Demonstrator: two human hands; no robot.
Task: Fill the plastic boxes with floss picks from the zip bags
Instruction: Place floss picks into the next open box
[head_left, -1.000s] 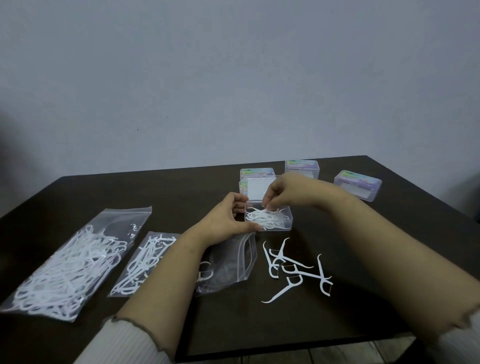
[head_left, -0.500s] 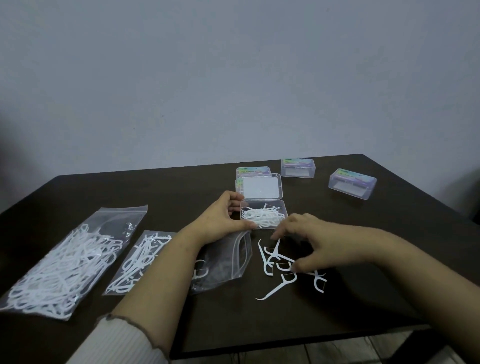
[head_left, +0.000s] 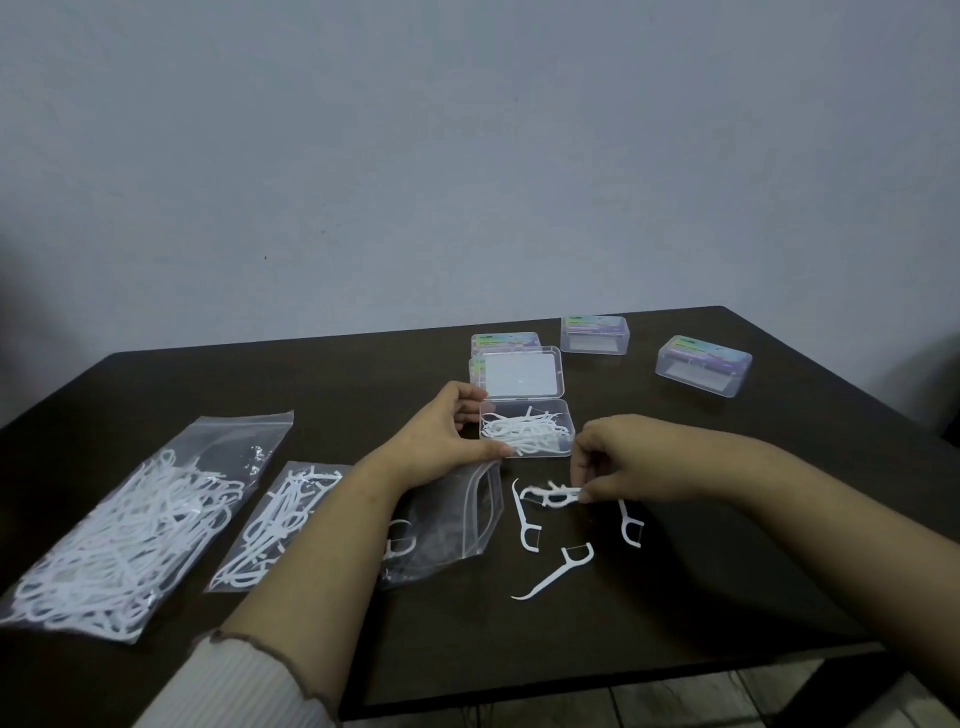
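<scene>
**Open box part-filled, picks pinched at right**

Dark tabletop (head_left: 727, 519) under a pale wall (head_left: 467, 156).

Large zip bag (head_left: 130, 530) at 9 o'clock, packed with white floss picks. Smaller zip bag (head_left: 275, 525) just right of it, also holding picks. Third zip bag (head_left: 457, 525) near centre, mouth toward 12, partly under the left forearm, almost emptied; one pick (head_left: 397, 545) visible inside.

Open plastic box (head_left: 527, 434) at centre, lid (head_left: 522, 375) flipped back toward 12, a loose heap of picks in the base. Three closed boxes beyond: one (head_left: 501, 343) right behind the lid, one (head_left: 595, 335) at 1 o'clock, one (head_left: 701, 364) further out toward 2.

Left hand (head_left: 441, 441) gripping the open box at its 9 o'clock side, thumb along the near edge, fingers on the far corner.

Right hand (head_left: 628, 460) at 3 o'clock of the box, fingers curled, pinching a small bunch of picks (head_left: 553, 493) just above the tabletop.

Three loose picks on the tabletop at 6 o'clock of the box: (head_left: 524, 525), (head_left: 558, 571), (head_left: 631, 527).
</scene>
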